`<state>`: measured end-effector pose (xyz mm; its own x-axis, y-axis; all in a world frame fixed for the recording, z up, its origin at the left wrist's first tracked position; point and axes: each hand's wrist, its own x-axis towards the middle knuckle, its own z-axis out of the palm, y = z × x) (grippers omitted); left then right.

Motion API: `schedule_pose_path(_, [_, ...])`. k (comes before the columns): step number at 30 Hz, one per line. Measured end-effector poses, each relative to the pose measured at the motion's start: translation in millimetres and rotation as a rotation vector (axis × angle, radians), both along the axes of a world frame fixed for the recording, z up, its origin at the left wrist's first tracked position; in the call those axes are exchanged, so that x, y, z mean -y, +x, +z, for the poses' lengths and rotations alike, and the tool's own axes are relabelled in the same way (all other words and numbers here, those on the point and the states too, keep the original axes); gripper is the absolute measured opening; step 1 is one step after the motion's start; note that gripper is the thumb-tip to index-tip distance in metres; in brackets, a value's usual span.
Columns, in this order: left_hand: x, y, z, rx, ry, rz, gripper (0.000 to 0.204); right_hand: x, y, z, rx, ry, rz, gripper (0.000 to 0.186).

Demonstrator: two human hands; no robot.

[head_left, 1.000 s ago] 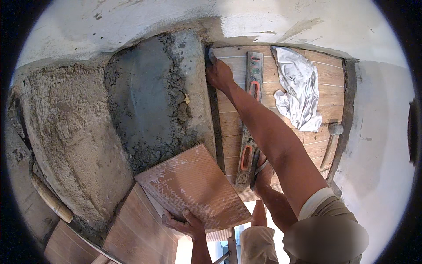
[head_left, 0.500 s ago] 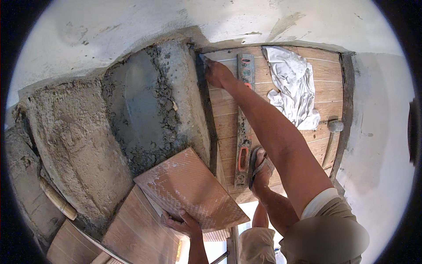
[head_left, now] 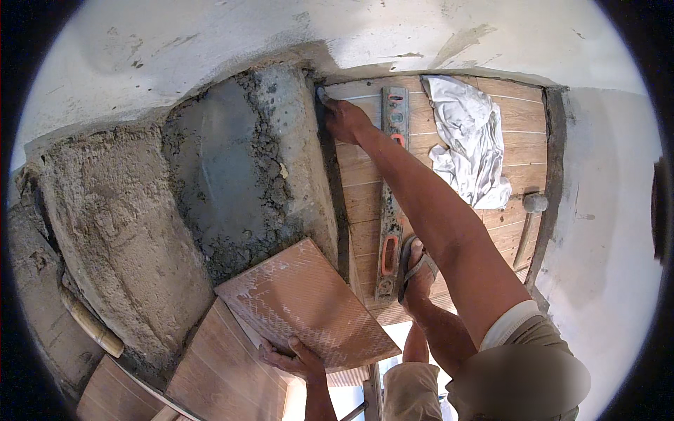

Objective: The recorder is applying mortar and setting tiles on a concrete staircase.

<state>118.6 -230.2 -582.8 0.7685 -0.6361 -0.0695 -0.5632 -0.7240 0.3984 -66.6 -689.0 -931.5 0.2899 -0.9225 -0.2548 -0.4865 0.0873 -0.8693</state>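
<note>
My left hand (head_left: 298, 359) grips the lower edge of a reddish-brown tile (head_left: 309, 309), thumb on its ribbed back, which faces up with whitish smears. The tile is tilted above the lower end of a step bed (head_left: 228, 168) of wet grey mortar. My right hand (head_left: 344, 121) reaches far ahead to the dark gap between the concrete step edge (head_left: 298, 147) and the wood-look tiled floor. Its fingers are bent around something small with a bluish-grey end, too obscured to name.
A spirit level (head_left: 390, 210) lies on the tiled floor (head_left: 361, 196) beside my sandalled foot (head_left: 419, 274). Farther right are a crumpled white cloth (head_left: 467, 140) and a mallet (head_left: 533, 203). Rough concrete (head_left: 116, 217), a wooden handle (head_left: 91, 323) and laid tiles (head_left: 225, 358) are at left.
My right hand has shifted very slightly at the gap. The tile in my left hand stays nearly in place; the view has moved a little.
</note>
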Motion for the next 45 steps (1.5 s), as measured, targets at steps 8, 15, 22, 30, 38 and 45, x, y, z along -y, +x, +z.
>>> schedule_pose_path(8, [-1.3,26.9,17.0,0.110,-0.013,-0.065,0.085,-32.2,43.3,138.3,-0.192,-0.070,-0.028,0.047])
schedule_pose_path(15, [10.4,7.8,12.6,0.041,-0.017,-0.029,0.084,-10.7,22.9,153.9,-0.441,0.012,0.155,0.044])
schedule_pose_path(22, [-0.2,10.6,5.6,0.056,-0.058,-0.086,0.074,-17.4,11.1,155.7,-0.482,0.148,0.191,0.038])
schedule_pose_path(30, [2.6,15.5,11.6,0.085,-0.075,-0.076,0.065,-207.7,-31.4,196.0,-0.573,-0.277,-0.612,0.063])
schedule_pose_path(38, [1.1,14.8,9.5,0.075,-0.063,-0.085,0.068,-250.6,-20.3,169.6,-0.442,-0.137,-0.528,0.082])
schedule_pose_path(45, [-5.9,18.5,4.5,0.072,-0.031,-0.088,0.068,-244.2,14.0,168.4,-0.407,-0.081,-0.421,0.085])
